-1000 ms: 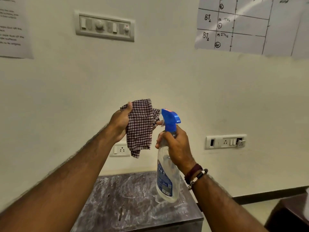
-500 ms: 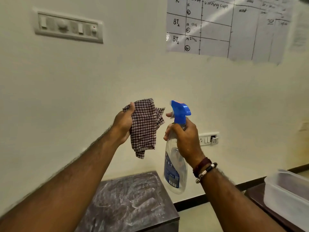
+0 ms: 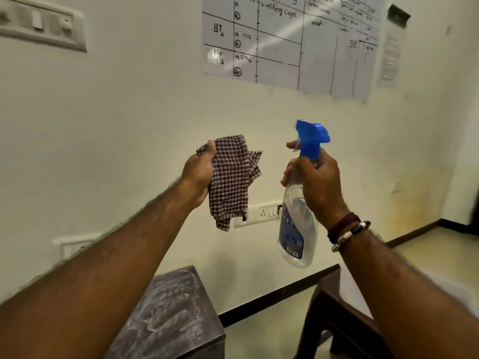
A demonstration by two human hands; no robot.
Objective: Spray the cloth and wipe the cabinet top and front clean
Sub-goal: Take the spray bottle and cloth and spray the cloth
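My left hand [image 3: 198, 174] grips the brown-and-white checked woven cloth [image 3: 229, 177], bunched in my curled fingers with the thumb on its top edge; the loose end hangs down below my palm. My right hand [image 3: 315, 182] is wrapped round the neck of the clear plastic spray bottle with the blue trigger head [image 3: 298, 221], forefinger hooked over the trigger. Both are held up at chest height in front of the cream wall, well above the cabinet.

Key relation: the cloth lies to the left of the bottle, near but apart, a clear gap of wall between them. The blue nozzle faces left, toward the cloth, at about the height of its upper part. The bottle's long axis runs nearly upright, base tipped slightly toward me; the cloth's long axis hangs vertical, broad face turned toward the nozzle. So I judge a trigger squeeze would land on the cloth, though across this gap some mist may miss it.

The dark cabinet with the dusty, white-smeared top [image 3: 171, 314] sits low, below my left forearm, nearer that hand than the bottle hand. Its front is not visible. Wiping not begun, judging by the smears. A dark brown plastic stool [image 3: 334, 314] stands to the right of it, below my right arm.
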